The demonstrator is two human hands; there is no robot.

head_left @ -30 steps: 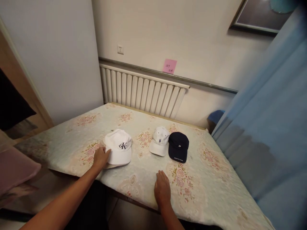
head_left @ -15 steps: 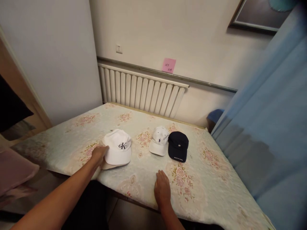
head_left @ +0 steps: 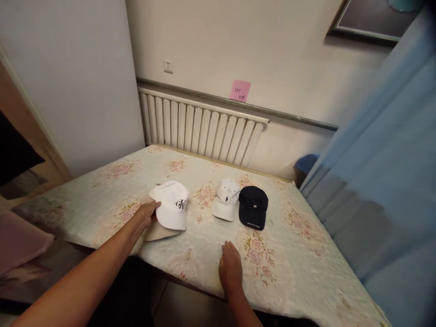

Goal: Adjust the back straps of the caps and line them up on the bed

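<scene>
My left hand (head_left: 150,214) pinches the left edge of a white baseball cap (head_left: 169,206) with dark letters on its front. This cap is tilted to the right. Under it a beige cap (head_left: 158,231) shows its brim and left side; the rest is covered. Holding nothing, my right hand (head_left: 231,268) rests on the floral cover near the front edge, its fingers laid on the cloth. Beyond it a smaller white cap (head_left: 226,197) with a dark emblem lies beside a black cap (head_left: 254,204), brims toward me.
A floral cloth (head_left: 204,245) covers the table. Behind stand a white radiator (head_left: 200,129) and a pipe, with a pink note (head_left: 240,91) on the wall. A blue curtain (head_left: 381,181) hangs on the right. Pink fabric (head_left: 23,236) lies at the left.
The lettered white cap has shifted slightly right and turned in my left hand, uncovering more of the beige cap below. My right hand has stayed in place.
</scene>
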